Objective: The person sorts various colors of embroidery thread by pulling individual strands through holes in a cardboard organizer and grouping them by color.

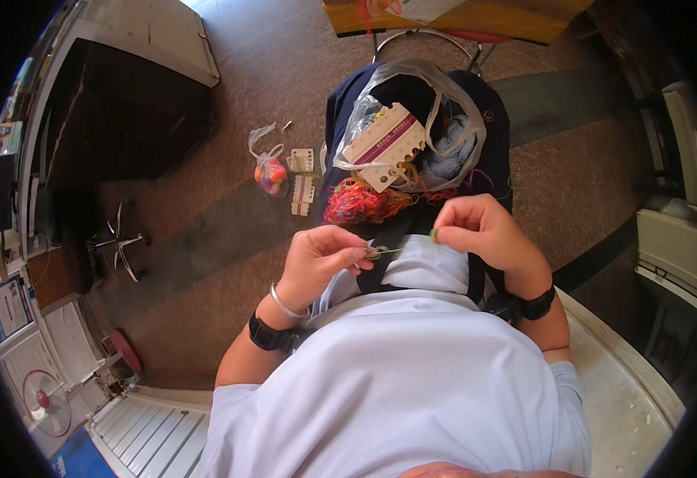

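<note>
My left hand (329,256) pinches a green thread (391,250) between thumb and fingertips, with a small looped bit at the grip. The strand runs taut across my lap to my right hand (474,230), whose fingers are curled on its other end and a small green bunch. Just beyond the hands, a tangle of red and multicoloured thread (360,200) rests on my lap. Behind it lies an open clear plastic bag (468,113). A notched cardboard thread card (387,143) with a purple stripe and a light-blue yarn bundle (453,146) are in the bag.
On the floor to the left are a tied plastic bag of colourful balls (271,176) and smaller notched cards (302,194). A yellow-brown table (504,18) stands ahead. A wheeled chair base (120,242) and a fan (47,401) are at the left.
</note>
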Action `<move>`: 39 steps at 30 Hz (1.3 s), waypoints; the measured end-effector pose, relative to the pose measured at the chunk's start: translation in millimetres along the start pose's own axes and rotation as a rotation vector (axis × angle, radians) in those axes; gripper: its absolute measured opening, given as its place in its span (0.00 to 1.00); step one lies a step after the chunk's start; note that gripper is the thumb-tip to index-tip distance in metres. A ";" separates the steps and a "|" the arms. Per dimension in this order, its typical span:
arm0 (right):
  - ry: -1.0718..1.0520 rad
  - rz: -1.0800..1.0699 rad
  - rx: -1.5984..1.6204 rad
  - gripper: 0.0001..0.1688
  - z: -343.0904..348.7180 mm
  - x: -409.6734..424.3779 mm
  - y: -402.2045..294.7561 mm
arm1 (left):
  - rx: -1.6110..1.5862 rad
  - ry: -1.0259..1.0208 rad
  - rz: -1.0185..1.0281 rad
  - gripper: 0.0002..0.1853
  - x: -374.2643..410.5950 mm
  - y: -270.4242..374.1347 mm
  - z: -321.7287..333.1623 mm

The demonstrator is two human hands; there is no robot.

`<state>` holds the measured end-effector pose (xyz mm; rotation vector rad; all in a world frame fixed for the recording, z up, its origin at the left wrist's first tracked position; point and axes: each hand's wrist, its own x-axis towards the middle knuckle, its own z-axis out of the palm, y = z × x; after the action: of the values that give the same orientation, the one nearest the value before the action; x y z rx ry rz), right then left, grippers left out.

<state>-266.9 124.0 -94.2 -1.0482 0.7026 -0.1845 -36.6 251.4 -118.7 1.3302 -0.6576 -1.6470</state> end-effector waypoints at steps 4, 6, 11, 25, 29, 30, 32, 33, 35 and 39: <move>-0.119 -0.007 0.065 0.06 -6.2 -3.9 16.9 | -0.169 0.136 0.042 0.02 -3.0 -8.1 -7.4; -0.089 0.021 0.174 0.11 -4.7 -5.3 21.0 | -0.262 0.137 0.067 0.02 -2.7 -14.2 -15.1; -0.020 -0.084 0.436 0.15 -5.7 -1.7 36.4 | -0.795 0.057 0.237 0.05 -1.5 -13.7 -15.8; 0.147 -0.087 0.438 0.07 -19.8 -12.1 26.1 | -1.115 0.131 0.511 0.12 -4.6 12.6 -97.2; 0.281 -0.118 0.346 0.08 -27.4 -16.5 26.0 | -1.104 0.212 0.546 0.12 -6.5 14.2 -106.7; 0.305 -0.144 0.365 0.08 -31.7 -18.5 27.1 | -1.104 0.230 0.552 0.12 -7.1 14.0 -109.6; 0.340 -0.187 0.409 0.08 -43.0 -23.9 29.9 | -1.104 0.265 0.562 0.13 -9.0 12.1 -118.7; 0.394 -0.221 0.422 0.08 -45.8 -26.2 28.2 | -1.086 0.305 0.563 0.14 -9.7 10.8 -123.5; 0.501 -0.289 0.447 0.09 -50.5 -31.3 22.9 | -1.049 0.385 0.564 0.16 -11.6 7.2 -134.3; 0.587 -0.409 0.458 0.09 -70.9 -42.3 25.6 | -1.018 0.520 0.566 0.17 -16.6 -2.6 -154.2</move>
<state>-347.5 104.6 -118.7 -0.6775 0.9055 -0.9913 109.7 286.6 -156.5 0.6534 0.1450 -0.8670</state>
